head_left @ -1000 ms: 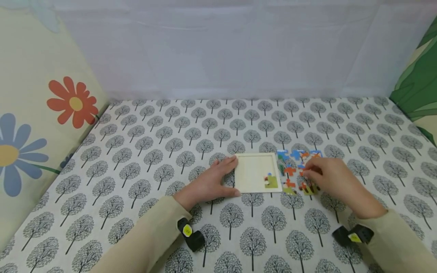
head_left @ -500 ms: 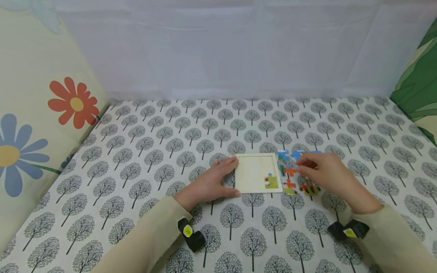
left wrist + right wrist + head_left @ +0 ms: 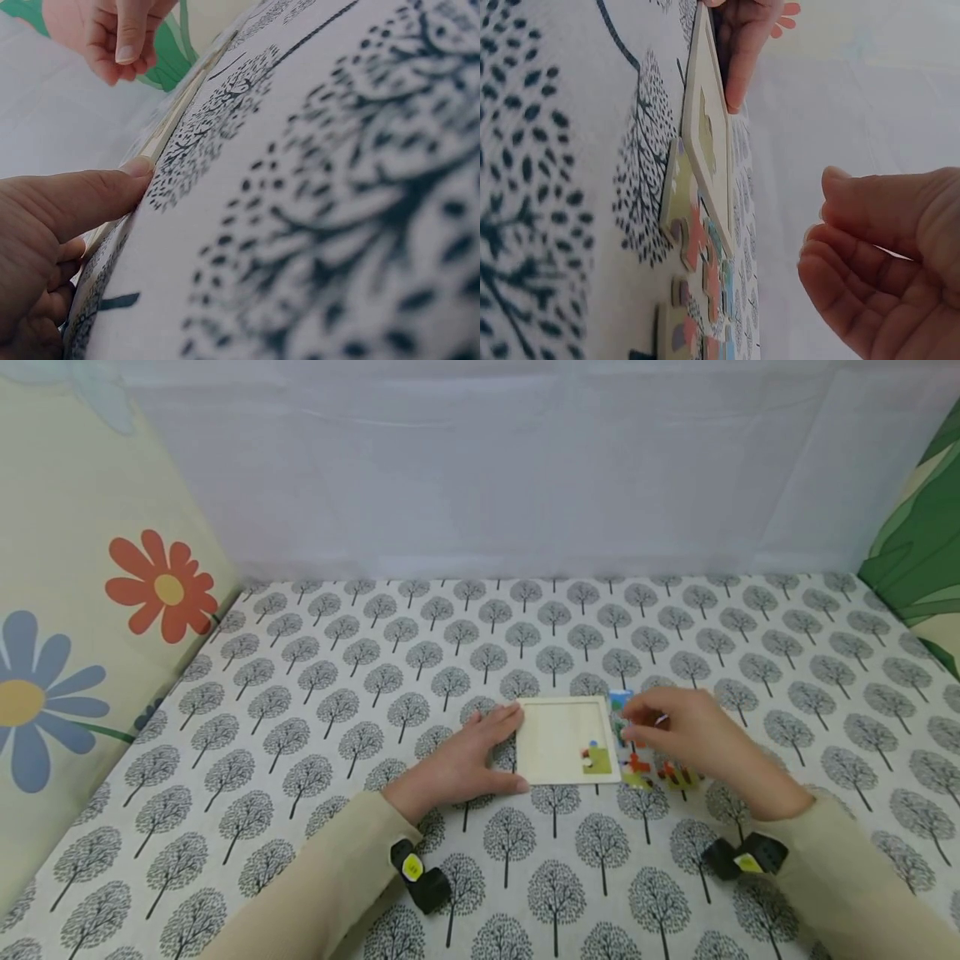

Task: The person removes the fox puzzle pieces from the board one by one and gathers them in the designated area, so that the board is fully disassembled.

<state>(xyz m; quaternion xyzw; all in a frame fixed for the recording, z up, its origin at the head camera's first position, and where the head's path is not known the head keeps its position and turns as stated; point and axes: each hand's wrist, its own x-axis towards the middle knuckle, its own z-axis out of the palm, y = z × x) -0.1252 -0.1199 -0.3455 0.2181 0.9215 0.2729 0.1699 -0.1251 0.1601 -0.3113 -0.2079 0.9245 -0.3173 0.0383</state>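
A square wooden puzzle tray lies flat on the tree-print cloth, with a green printed piece in its lower right corner. At the tray's left side my left hand holds it, thumb by the near edge and fingers by the far one. My right hand hovers just right of the tray, over loose jigsaw pieces. In the right wrist view its thumb and fingers are loosely bent, tips close together, and no piece shows between them. The hand hides part of the pieces in the head view.
Loose pieces lie close against the tray's right edge. The patterned cloth covers the table up to a white backdrop. Flower-printed panels stand at the left, green leaves at the right.
My right hand has moved left across the loose pieces, toward the tray. The left hand and the tray have stayed in place.
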